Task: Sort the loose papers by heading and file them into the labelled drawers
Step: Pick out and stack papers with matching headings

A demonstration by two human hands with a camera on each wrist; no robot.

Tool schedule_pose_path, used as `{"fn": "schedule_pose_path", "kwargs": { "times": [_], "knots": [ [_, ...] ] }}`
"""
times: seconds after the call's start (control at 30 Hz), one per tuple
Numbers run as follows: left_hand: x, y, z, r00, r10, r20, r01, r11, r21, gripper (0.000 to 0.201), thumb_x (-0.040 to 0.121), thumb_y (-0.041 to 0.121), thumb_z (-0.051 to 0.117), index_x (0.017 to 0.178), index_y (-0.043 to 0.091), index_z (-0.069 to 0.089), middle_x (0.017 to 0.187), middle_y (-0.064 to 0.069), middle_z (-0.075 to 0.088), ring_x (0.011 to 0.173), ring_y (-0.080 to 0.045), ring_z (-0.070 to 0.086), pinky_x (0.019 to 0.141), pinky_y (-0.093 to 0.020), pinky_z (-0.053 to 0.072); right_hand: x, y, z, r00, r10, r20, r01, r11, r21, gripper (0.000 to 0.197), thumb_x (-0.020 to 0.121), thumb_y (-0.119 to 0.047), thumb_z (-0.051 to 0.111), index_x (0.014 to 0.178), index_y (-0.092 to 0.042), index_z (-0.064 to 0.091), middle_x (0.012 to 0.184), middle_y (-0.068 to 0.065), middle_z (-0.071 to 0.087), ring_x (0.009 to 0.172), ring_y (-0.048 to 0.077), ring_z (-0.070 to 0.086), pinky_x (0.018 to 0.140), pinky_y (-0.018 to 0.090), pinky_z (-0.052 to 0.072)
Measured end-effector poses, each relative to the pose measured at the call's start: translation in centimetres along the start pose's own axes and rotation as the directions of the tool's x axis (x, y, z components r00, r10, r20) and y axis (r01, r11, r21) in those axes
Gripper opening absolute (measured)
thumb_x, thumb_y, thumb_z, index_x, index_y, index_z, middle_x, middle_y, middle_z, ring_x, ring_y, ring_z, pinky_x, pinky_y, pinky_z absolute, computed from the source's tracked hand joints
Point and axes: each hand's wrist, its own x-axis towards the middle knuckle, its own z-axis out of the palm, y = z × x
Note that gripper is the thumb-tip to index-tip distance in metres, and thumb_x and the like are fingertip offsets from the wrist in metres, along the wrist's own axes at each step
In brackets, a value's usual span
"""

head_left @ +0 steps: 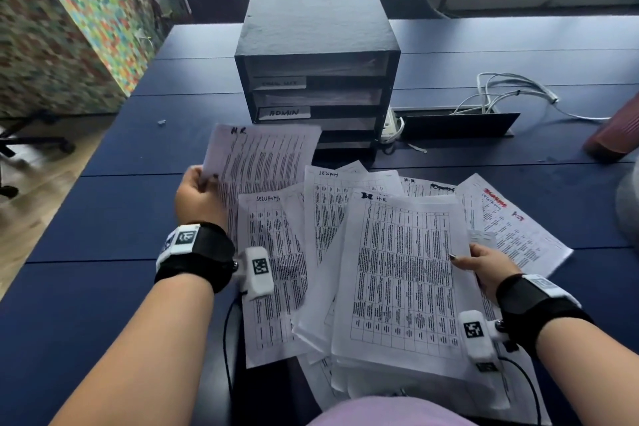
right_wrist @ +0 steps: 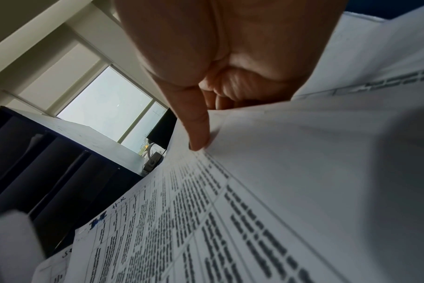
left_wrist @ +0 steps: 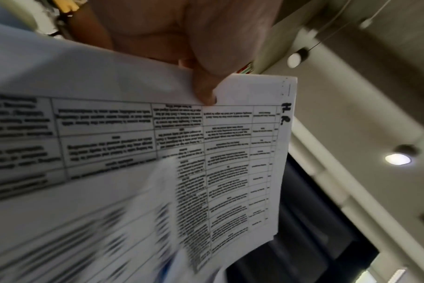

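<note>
My left hand (head_left: 198, 188) pinches the left edge of a sheet headed "H.R" (head_left: 266, 156), lifted in front of the drawer unit (head_left: 316, 55); the left wrist view shows the thumb (left_wrist: 203, 90) on that sheet (left_wrist: 242, 153). My right hand (head_left: 484, 261) pinches the right edge of another "H.R" sheet (head_left: 401, 270), raised over the loose pile; the right wrist view shows the thumb (right_wrist: 196, 124) pressed on this sheet (right_wrist: 230, 210). Two sheets headed "Security" (head_left: 276, 252) lie beneath. The black unit has labelled drawers, one reading "ADMIN" (head_left: 284, 112).
More papers (head_left: 511, 228) fan out to the right on the dark blue table (head_left: 103, 252). White cables (head_left: 501, 93) and an open cable tray (head_left: 456, 124) sit right of the drawers. A pink object (head_left: 615, 131) lies at the right edge. Chairs stand behind the table.
</note>
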Motion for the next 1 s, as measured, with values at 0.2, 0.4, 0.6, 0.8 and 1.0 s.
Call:
{"fn": "schedule_pose_path", "kwargs": {
  "times": [0.2, 0.4, 0.6, 0.8, 1.0],
  "knots": [
    [0.8, 6.5, -1.4, 0.958, 0.242, -0.156, -0.259, 0.961, -0.096, 0.008, 0.093, 0.015, 0.048, 0.094, 0.013, 0.055, 0.083, 0.0, 0.056, 0.066, -0.003, 0.045, 0.056, -0.017, 0.035, -0.1, 0.3, -0.2, 1.0, -0.013, 0.011, 0.014, 1.0, -0.024, 0.038, 0.079, 0.011, 0.059, 0.115, 0.0, 0.058, 0.104, 0.022, 0.063, 0.085, 0.031, 0.059, 0.088, 0.046, 0.047],
    [-0.5, 11.9, -1.5, 0.942, 0.275, -0.19, -0.325, 0.889, -0.323, 0.012, 0.092, 0.014, 0.047, 0.083, 0.021, 0.048, 0.079, 0.015, 0.054, 0.066, 0.009, 0.047, 0.067, -0.007, 0.036, -0.8, 0.2, 0.2, 0.996, -0.084, -0.02, 0.085, 0.996, 0.031, 0.032, 0.085, 0.009, 0.055, 0.112, -0.007, 0.055, 0.088, 0.009, 0.063, 0.071, 0.021, 0.057, 0.057, 0.024, 0.052],
    [-3.1, 12.8, 1.7, 0.967, 0.254, 0.013, -0.218, 0.858, -0.465, 0.024, 0.089, 0.004, 0.053, 0.074, 0.023, 0.051, 0.074, 0.012, 0.057, 0.059, 0.011, 0.048, 0.063, -0.01, 0.039, -0.7, 0.4, 0.4, 0.996, -0.068, -0.06, 0.073, 0.993, 0.093, 0.031, 0.087, 0.001, 0.056, 0.118, -0.001, 0.057, 0.092, 0.012, 0.064, 0.076, 0.023, 0.057, 0.087, 0.043, 0.046],
    [-7.5, 7.5, 7.2, 0.932, 0.007, 0.362, 0.069, 0.978, -0.196, 0.013, 0.092, 0.005, 0.051, 0.097, 0.011, 0.062, 0.077, 0.002, 0.061, 0.062, -0.002, 0.055, 0.055, -0.012, 0.04, -1.5, -0.3, 0.9, 0.996, -0.048, -0.07, 0.065, 0.963, 0.263, 0.027, 0.091, 0.003, 0.048, 0.115, -0.007, 0.055, 0.073, 0.0, 0.068, 0.065, 0.018, 0.061, 0.063, 0.028, 0.053],
    [-10.5, 2.1, 10.0, 0.832, -0.314, 0.458, 0.216, 0.943, 0.254, 0.026, 0.089, 0.016, 0.054, 0.113, 0.009, 0.062, 0.106, -0.01, 0.065, 0.087, -0.023, 0.056, 0.073, -0.021, 0.037, -2.1, -1.2, 1.4, 0.998, -0.054, -0.019, 0.057, 0.938, 0.342, 0.022, 0.092, 0.001, 0.047, 0.112, -0.003, 0.055, 0.09, 0.006, 0.064, 0.077, 0.025, 0.06, 0.077, 0.039, 0.052]
  ]
}}
